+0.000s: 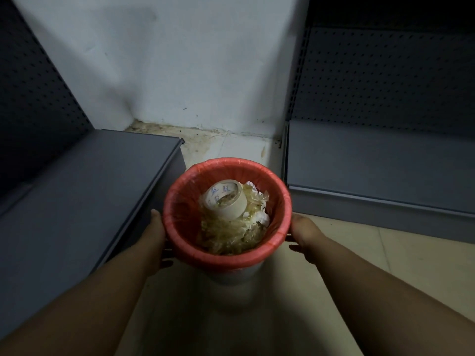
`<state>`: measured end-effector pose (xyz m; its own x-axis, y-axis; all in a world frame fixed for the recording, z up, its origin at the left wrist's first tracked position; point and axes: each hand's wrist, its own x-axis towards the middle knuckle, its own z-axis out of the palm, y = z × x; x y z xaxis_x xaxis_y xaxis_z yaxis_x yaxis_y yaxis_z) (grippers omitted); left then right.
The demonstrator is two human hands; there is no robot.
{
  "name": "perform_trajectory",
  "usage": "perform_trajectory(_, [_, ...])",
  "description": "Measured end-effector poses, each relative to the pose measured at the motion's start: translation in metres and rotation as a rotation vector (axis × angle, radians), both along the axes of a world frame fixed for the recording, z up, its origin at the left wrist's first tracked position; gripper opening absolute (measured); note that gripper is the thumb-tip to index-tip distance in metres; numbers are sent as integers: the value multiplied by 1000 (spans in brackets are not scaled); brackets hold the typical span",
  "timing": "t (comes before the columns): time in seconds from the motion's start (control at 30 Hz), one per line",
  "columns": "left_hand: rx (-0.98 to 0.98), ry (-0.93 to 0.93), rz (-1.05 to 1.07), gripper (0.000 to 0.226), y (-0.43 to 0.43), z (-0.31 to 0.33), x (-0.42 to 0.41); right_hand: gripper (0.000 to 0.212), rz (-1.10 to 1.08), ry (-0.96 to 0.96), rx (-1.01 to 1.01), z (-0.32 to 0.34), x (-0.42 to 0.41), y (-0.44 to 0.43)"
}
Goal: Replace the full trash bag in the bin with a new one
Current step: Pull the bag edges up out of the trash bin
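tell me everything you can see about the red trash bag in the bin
The red trash bag is wrinkled plastic lining a white bin, its top folded out over the rim. It stands open and upright, filled nearly to the top with crumpled yellowish film and a tape roll. The left hand and right hand flank the folded edge; whether they grip it is unclear.
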<state>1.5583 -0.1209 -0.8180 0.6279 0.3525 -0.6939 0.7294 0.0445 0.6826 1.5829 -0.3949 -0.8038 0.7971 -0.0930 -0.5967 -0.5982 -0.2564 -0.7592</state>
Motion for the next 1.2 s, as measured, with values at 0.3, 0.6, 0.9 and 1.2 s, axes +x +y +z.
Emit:
perform_trajectory(0.3, [-272, 57, -34, 102, 2, -4, -4, 34, -458, 32, 385, 0, 8, -5])
perform_trajectory(0.6, [-351, -189, 148, 79, 16, -3, 7, 28, -500, -78, 424, 13, 12, -6])
perform_trajectory(0.9, [-228, -293, 245, 17, 26, 12, 9, 15, -404, -97, 255, 26, 14, -6])
perform_trajectory(1.2, [-295, -223, 142, 11, 40, 50, 7, 31, -323, -62, 163, 65, 25, 0])
